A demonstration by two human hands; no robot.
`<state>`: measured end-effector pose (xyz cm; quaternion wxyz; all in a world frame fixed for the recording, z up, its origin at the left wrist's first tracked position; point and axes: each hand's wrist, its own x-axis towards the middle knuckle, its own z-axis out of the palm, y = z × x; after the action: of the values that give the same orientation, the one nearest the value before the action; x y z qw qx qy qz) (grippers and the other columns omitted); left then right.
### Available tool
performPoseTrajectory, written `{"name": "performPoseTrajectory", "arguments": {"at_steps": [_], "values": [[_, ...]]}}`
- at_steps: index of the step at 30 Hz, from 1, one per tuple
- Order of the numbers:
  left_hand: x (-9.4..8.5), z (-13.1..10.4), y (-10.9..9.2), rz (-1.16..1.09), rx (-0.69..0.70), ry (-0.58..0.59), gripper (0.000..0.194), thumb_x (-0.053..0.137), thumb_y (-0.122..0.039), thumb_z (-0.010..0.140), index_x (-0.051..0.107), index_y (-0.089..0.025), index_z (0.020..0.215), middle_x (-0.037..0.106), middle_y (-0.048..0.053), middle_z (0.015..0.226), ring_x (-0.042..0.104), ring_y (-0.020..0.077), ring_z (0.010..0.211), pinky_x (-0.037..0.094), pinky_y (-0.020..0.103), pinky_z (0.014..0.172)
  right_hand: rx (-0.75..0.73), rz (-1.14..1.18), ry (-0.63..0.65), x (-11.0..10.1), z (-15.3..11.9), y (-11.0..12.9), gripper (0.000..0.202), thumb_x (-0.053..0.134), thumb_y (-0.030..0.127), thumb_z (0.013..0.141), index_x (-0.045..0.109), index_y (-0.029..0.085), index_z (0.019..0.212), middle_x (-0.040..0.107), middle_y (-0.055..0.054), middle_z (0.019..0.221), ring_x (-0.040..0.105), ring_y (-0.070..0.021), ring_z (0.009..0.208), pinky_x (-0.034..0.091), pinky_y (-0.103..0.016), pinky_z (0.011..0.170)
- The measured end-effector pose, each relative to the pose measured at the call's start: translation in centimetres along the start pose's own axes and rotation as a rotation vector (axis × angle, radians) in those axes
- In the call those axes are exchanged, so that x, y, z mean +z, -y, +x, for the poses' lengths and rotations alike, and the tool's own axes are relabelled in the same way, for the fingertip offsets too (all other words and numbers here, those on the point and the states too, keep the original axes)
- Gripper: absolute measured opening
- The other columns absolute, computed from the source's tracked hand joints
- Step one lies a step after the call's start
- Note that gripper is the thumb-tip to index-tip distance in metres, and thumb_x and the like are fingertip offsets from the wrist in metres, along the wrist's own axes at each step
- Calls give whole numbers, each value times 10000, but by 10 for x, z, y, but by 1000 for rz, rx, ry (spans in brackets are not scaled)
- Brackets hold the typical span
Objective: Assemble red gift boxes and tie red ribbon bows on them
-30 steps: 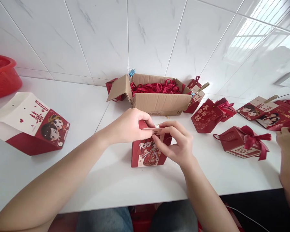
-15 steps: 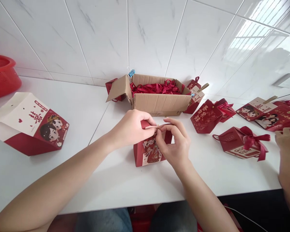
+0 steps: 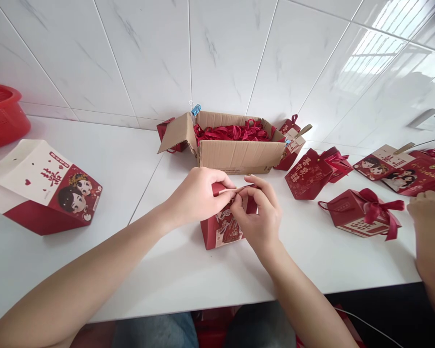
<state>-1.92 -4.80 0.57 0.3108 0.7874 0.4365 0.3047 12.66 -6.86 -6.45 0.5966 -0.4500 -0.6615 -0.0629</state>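
A red gift box (image 3: 226, 227) with a printed figure on its front stands upright on the white table before me. My left hand (image 3: 202, 193) pinches the box's top edge from the left, thumb and fingers closed on it. From the right, my right hand (image 3: 259, 208) pinches the same top edge, its fingertips touching close to those of my left hand. My fingers cover most of the top. Just behind is an open cardboard box (image 3: 242, 153) filled with dark red ribbons (image 3: 239, 131).
A larger white-and-red gift box (image 3: 53, 188) stands at left, near a red plastic basket (image 3: 5, 116). To the right are a gift box with a ribbon bow (image 3: 362, 212) and several other red boxes (image 3: 306, 174). Another person's hand (image 3: 427, 208) is at the far right.
Both my hands stay on the box's top edge; my right fingers have shifted slightly left, nearer my left fingertips. The other person's hand at far right has moved a little left.
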Motion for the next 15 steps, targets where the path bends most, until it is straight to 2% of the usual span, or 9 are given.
{"name": "performPoseTrajectory", "arguments": {"at_steps": [11, 13, 15], "values": [[1, 2, 4, -28, 3, -26, 152, 588, -271, 796, 717, -192, 799, 724, -14, 759, 652, 129, 680, 484, 220, 597, 16, 45, -12, -2, 3, -1, 90, 588, 126, 791, 596, 205, 748, 648, -109, 1002, 665, -222, 890, 577, -384, 722], [2, 2, 5, -24, 0, -35, 143, 592, -265, 790, 715, -194, 809, 725, -17, 766, 653, 128, 681, 486, 219, 597, 0, 98, 74, -11, 9, -4, 70, 588, 135, 798, 613, 196, 773, 641, -117, 1035, 670, -222, 910, 574, -392, 772], [2, 2, 6, -21, 0, -38, 137, 597, -267, 786, 712, -197, 810, 726, -19, 775, 653, 126, 679, 486, 219, 593, -32, 175, 271, -26, 18, -10, 80, 564, 155, 821, 635, 191, 821, 616, -130, 1130, 663, -229, 977, 563, -403, 836]]}}
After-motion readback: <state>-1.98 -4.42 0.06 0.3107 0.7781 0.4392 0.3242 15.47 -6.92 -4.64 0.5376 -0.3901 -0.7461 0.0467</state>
